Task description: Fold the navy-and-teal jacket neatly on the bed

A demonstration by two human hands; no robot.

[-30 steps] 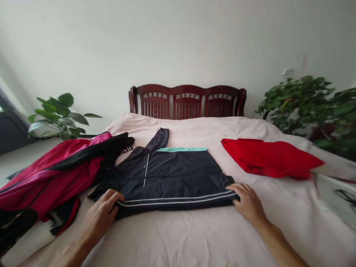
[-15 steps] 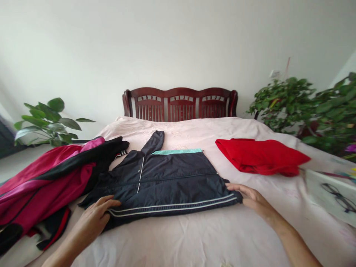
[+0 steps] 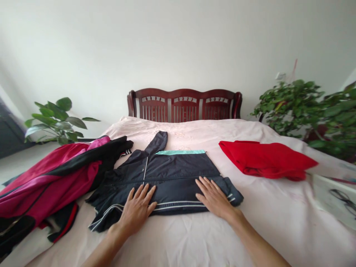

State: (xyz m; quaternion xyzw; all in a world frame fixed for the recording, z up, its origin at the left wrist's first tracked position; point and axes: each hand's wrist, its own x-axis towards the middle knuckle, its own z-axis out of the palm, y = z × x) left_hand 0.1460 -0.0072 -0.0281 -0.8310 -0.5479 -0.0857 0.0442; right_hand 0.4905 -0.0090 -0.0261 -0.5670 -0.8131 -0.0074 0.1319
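Palms lie flat on the navy jacket (image 3: 172, 178), which is spread in the middle of the bed (image 3: 194, 237): left hand (image 3: 137, 209) and right hand (image 3: 213, 198) both released, fingers splayed and pointing toward the headboard (image 3: 185, 105), forearms stretched forward, gripping nothing.

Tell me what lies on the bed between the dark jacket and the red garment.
In the head view, only bare pink sheet lies between the dark jacket and the red garment; nothing else sits on that stretch.
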